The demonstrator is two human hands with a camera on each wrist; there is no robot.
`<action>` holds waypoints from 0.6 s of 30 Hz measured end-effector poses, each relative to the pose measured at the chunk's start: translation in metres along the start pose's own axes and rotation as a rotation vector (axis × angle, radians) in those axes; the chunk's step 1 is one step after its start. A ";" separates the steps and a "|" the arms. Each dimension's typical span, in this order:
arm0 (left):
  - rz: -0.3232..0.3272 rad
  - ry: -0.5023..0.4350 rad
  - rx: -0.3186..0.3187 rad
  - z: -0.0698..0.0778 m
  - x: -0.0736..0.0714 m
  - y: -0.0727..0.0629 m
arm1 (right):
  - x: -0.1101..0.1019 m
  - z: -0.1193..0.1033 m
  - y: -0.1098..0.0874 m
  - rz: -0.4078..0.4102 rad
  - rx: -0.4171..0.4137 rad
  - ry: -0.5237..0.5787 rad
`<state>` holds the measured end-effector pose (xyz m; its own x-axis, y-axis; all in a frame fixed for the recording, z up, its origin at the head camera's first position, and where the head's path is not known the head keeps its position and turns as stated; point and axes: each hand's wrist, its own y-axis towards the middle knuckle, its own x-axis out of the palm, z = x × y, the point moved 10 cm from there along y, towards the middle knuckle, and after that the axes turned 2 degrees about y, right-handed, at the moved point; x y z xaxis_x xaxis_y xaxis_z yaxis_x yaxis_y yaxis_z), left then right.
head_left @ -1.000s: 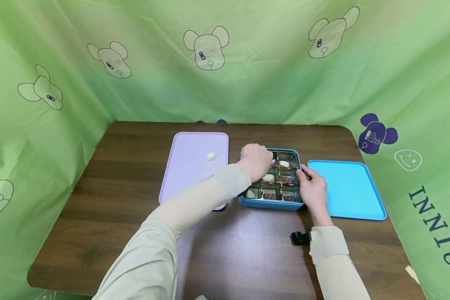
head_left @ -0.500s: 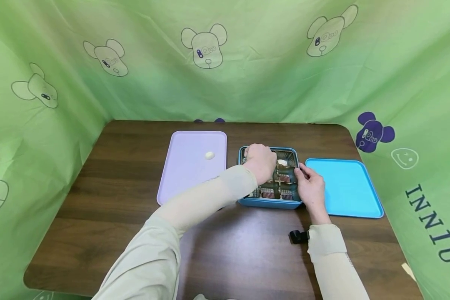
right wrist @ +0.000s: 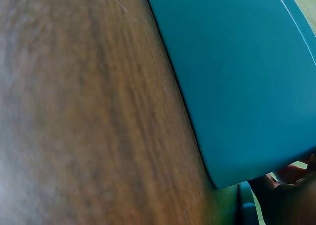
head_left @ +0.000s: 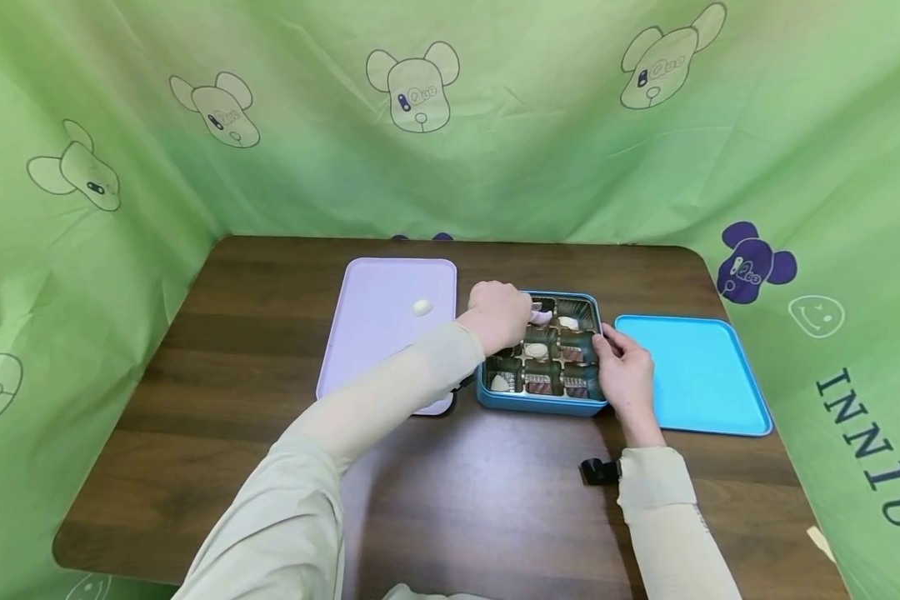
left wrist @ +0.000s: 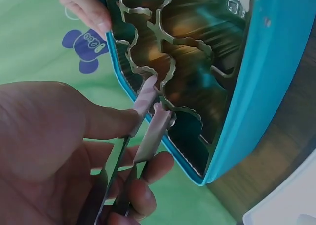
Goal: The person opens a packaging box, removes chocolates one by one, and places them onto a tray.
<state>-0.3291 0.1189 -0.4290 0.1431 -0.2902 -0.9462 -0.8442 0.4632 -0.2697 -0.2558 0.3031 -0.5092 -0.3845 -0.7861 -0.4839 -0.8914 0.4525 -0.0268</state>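
My left hand (head_left: 498, 317) is over the left part of a blue box (head_left: 543, 406), holding metal tweezers with pinkish tips (left wrist: 148, 136). Those tips stand apart, with nothing seen between them in the left wrist view. They point down over the box's dark divided insert (left wrist: 168, 42). Several compartments hold small whitish pieces, one of them a rounded white piece (head_left: 536, 351) near the middle. My right hand (head_left: 627, 375) grips the box's right side, thumb at the rim. In the right wrist view the box wall (right wrist: 237, 86) fills much of the frame and the fingers are mostly cut off.
To the left lies a lilac tray (head_left: 375, 333) with one white piece (head_left: 422, 307) on it. A bright blue tray (head_left: 701, 375) lies right of the box, by my right hand. All stand on a brown wooden table (head_left: 247, 333), with a green curtain (head_left: 307, 167) behind.
My left hand has shifted left from over the box's middle, bringing the tweezer tips and the middle white piece into sight. The right hand stays on the box's side.
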 end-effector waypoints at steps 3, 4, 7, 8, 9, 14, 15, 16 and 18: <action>0.029 -0.023 0.008 -0.001 -0.002 -0.001 | -0.001 0.000 0.000 0.000 0.008 0.000; 0.039 -0.024 0.008 -0.001 -0.003 -0.002 | -0.001 0.000 0.000 0.000 0.008 0.001; 0.056 -0.014 -0.002 0.001 -0.006 -0.003 | 0.000 -0.001 0.001 -0.002 0.004 0.001; 0.057 -0.010 -0.007 0.001 -0.006 -0.004 | 0.000 -0.001 0.001 -0.003 0.003 0.001; 0.054 -0.006 -0.012 0.002 -0.007 -0.004 | 0.000 -0.001 0.001 0.000 0.000 0.004; 0.031 0.008 -0.022 0.010 -0.008 -0.005 | -0.001 -0.002 0.001 0.017 -0.019 0.013; 0.027 0.017 -0.025 0.012 -0.007 -0.004 | -0.001 -0.002 0.000 0.018 -0.022 0.015; 0.023 0.027 -0.029 0.014 -0.007 -0.004 | -0.001 -0.002 0.000 0.016 -0.024 0.017; 0.016 0.062 -0.043 0.017 -0.007 -0.004 | -0.001 -0.003 0.000 0.014 -0.025 0.016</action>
<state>-0.3181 0.1336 -0.4241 0.0984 -0.3353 -0.9370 -0.8678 0.4318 -0.2457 -0.2558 0.3024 -0.5064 -0.4003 -0.7868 -0.4697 -0.8917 0.4527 0.0016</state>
